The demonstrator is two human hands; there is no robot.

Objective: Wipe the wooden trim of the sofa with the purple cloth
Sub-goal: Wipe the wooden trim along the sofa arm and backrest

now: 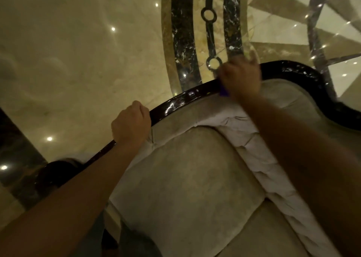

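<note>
A dark, glossy wooden trim [175, 104] runs along the top of the sofa's back, curving from lower left to upper right. My right hand [241, 79] is blurred and pressed on the trim near its middle. It is closed on the purple cloth [223, 91], of which only a small corner shows under the palm. My left hand [131, 122] grips the trim further left, fingers curled over its far edge. Both forearms reach in from the bottom of the head view.
The sofa has a beige cushion [187, 178] and pale quilted upholstery [240, 124] below the trim. Behind the sofa lies a polished marble floor [78, 51] with dark inlaid bands [183, 32] and light reflections. A carved dark trim section [304, 75] rises at the right.
</note>
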